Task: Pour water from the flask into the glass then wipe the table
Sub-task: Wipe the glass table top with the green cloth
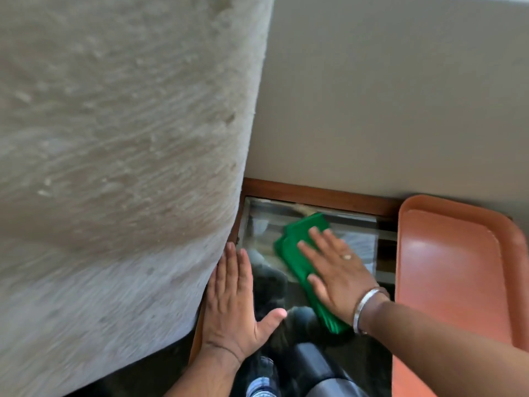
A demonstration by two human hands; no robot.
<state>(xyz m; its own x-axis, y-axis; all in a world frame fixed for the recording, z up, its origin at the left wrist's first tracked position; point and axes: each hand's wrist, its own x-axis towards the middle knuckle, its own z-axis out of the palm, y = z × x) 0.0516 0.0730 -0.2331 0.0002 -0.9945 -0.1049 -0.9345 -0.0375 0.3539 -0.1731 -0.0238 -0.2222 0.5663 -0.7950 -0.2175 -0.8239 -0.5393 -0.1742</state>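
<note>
A folded green cloth (297, 247) lies on the glass top of the table (317, 193), which has a brown wooden frame. My right hand (335, 267) presses flat on the cloth with its fingers spread; a ring and a metal bangle show on it. My left hand (232, 305) rests flat and open on the glass at the table's left edge, beside the cloth and apart from it. Neither flask nor glass is in view.
A large beige textured cushion or sofa arm (114, 167) fills the left side, right against the table. An orange tray (452, 282) lies on the right part of the table. A plain wall (386, 96) stands behind. The glass reflects the room.
</note>
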